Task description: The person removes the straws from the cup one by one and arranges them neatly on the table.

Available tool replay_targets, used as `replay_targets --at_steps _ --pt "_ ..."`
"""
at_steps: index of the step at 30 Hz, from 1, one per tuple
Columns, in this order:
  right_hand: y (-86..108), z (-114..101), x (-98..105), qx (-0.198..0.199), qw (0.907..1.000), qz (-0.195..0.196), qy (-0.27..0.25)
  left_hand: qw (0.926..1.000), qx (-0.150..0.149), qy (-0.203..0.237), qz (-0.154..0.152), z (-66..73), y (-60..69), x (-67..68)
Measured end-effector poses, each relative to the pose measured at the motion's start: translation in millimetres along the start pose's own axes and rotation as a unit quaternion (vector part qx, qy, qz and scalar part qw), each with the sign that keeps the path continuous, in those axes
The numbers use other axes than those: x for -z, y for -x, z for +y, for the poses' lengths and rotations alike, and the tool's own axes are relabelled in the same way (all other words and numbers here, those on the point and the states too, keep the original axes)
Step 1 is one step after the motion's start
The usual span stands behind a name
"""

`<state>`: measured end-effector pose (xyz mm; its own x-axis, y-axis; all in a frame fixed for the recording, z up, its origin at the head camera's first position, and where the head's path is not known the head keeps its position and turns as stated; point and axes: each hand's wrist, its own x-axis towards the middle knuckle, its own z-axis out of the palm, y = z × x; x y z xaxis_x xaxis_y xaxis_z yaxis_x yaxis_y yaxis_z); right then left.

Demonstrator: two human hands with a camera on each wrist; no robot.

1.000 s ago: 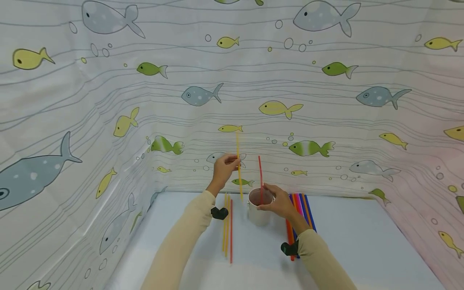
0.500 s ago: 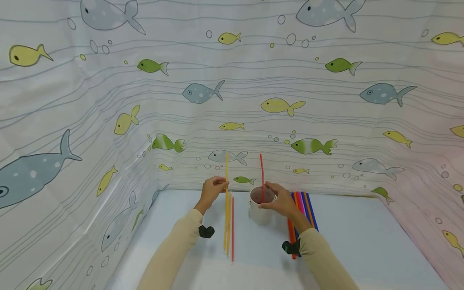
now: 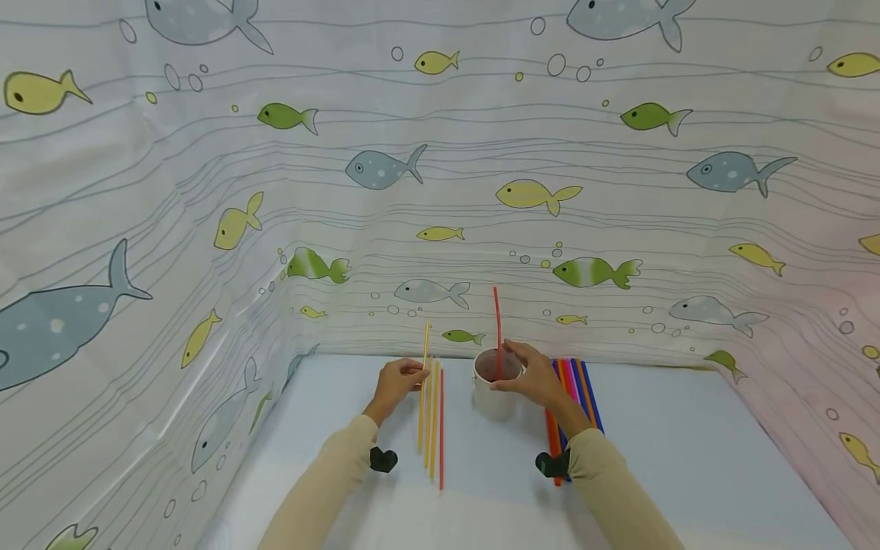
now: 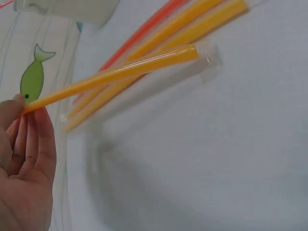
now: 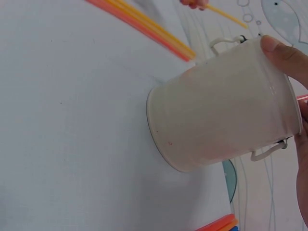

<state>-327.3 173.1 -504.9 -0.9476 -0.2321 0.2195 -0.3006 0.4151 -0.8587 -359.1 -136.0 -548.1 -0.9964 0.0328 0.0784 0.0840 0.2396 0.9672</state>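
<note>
My left hand point(image 3: 397, 386) pinches a yellow straw point(image 4: 139, 68) in a clear wrapper near its far end. This straw slants over the white tabletop, just left of two yellow straws point(image 3: 432, 439) and a red straw point(image 3: 441, 451) lying side by side. With thumb and fingers, my right hand point(image 3: 538, 378) grips the rim of a small white metal bucket point(image 5: 216, 106), which has little side handles. A single red straw point(image 3: 497, 317) stands up out of the bucket. The bucket's bottom inside is hidden.
Right of the bucket lies a row of several straws point(image 3: 584, 386) in orange, red, pink and blue, partly covered by my right forearm. A fish-patterned cloth point(image 3: 522, 229) rises behind the white table point(image 3: 674, 443) and along its sides.
My left hand has moved left and down with the yellow straw, from beside the bucket to the left of the row. My right hand still grips the bucket.
</note>
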Motion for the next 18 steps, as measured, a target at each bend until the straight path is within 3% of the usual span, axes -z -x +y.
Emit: replay_targets --at_steps 7,18 --pt "-1.6 0 0 0.005 1.0 0.004 0.007 0.9998 0.018 -0.011 0.003 -9.6 7.4 2.2" --pt "0.7 1 -1 -0.013 0.9998 0.001 0.016 0.999 0.039 0.021 0.008 -33.5 12.9 2.9"
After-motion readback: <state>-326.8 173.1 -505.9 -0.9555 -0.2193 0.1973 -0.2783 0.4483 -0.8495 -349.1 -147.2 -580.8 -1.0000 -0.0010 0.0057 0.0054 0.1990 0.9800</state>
